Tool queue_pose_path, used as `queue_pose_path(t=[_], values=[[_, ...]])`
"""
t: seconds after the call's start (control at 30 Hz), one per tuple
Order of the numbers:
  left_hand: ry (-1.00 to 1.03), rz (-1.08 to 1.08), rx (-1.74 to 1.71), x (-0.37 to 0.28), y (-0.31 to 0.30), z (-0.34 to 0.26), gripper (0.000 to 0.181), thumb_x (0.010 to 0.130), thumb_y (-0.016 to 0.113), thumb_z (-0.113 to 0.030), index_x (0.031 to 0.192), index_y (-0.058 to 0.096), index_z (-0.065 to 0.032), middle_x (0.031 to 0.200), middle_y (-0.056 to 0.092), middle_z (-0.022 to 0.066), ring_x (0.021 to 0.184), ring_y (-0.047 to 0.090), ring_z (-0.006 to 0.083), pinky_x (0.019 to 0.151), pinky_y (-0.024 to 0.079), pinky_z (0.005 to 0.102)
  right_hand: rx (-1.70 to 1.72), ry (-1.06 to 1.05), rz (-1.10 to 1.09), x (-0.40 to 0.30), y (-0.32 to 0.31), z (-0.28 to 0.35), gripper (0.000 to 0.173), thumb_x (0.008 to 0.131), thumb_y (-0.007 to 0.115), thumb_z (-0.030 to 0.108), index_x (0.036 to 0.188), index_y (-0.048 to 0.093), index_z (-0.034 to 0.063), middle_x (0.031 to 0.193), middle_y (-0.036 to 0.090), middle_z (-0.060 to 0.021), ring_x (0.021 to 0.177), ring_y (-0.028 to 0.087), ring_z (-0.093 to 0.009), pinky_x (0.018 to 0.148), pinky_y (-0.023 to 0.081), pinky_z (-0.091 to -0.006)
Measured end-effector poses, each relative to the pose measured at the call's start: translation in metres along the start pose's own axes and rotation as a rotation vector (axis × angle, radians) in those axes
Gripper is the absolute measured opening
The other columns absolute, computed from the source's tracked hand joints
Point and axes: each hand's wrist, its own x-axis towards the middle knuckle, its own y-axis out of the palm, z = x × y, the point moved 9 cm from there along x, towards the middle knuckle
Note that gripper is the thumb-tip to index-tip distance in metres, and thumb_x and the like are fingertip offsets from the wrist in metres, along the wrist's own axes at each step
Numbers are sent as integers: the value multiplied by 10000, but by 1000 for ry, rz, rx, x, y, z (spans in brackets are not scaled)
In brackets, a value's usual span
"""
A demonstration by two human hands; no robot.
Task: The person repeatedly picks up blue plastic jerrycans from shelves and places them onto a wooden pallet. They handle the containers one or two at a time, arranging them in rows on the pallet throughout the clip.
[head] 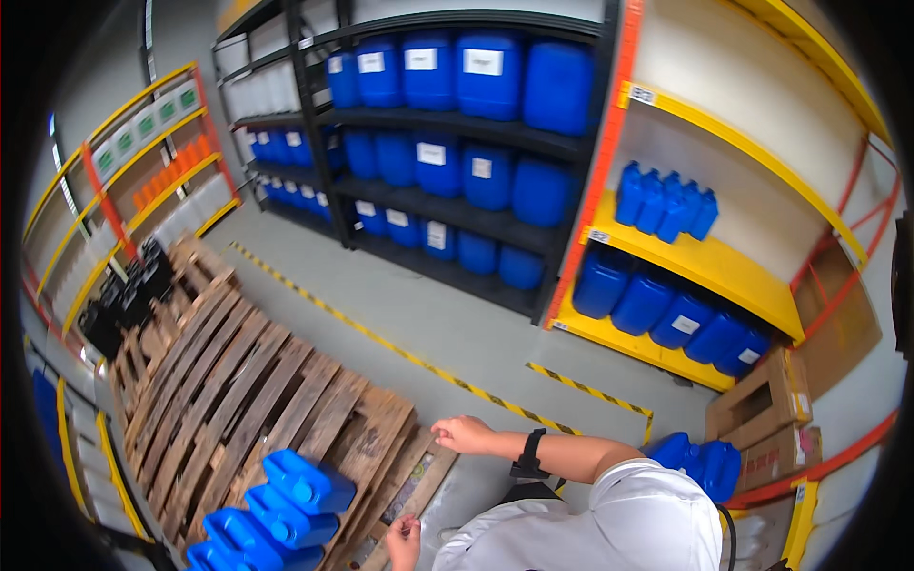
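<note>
My right hand, with a black strap around the wrist, hovers over the edge of a lower wooden pallet. Its fingers are loosely bent and apart, and nothing is seen in them. Closer to the bottom edge, my left hand is half curled, with no object visible in it. To its left, several blue plastic jerrycans with blue caps, the nearest upright one among them, stand on the corner of a stack of wooden pallets. Both hands are apart from the jerrycans. The lowest jerrycans are cut off by the frame.
Black shelving holds rows of large blue drums. An orange and yellow rack carries smaller blue jerrycans. More blue jerrycans and cardboard boxes stand at my right. Black-and-yellow floor tape runs beside the pallets. Black containers sit beyond.
</note>
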Motion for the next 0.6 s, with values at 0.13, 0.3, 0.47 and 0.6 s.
queue_pose_path(t=[0.13, 0.3, 0.47, 0.6], values=[[127, 178, 64, 34, 79, -33, 214, 825, 578, -112, 996, 594, 16, 817, 620, 195, 720, 595, 277, 668, 470, 345, -45, 108, -106, -60, -63, -90, 282, 785, 580, 245, 1020, 604, 92, 860, 660, -88, 797, 627, -274, 711, 493, -391], [214, 389, 34, 72, 201, -105, 217, 828, 603, -136, 994, 608, 3, 850, 634, 183, 765, 610, 235, 676, 477, 317, -47, 294, -244, -157, -157, -197, 280, 785, 581, 242, 1019, 605, 90, 855, 663, -85, 768, 632, -260, 694, 495, -369], [327, 527, 48, 99, 352, -146, 205, 798, 637, -132, 975, 635, -29, 823, 660, 101, 745, 633, 179, 641, 484, 279, -5, 485, -387, -244, -232, -294, 283, 786, 590, 244, 1018, 611, 83, 857, 666, -92, 763, 636, -245, 683, 495, -346], [409, 767, 73, 96, 444, -223, 230, 795, 633, -161, 991, 634, -40, 874, 664, 112, 790, 643, 221, 648, 491, 298, 76, 570, -515, -301, -284, -331, 278, 791, 597, 245, 1008, 615, 72, 845, 667, -105, 759, 638, -242, 675, 493, -339]])
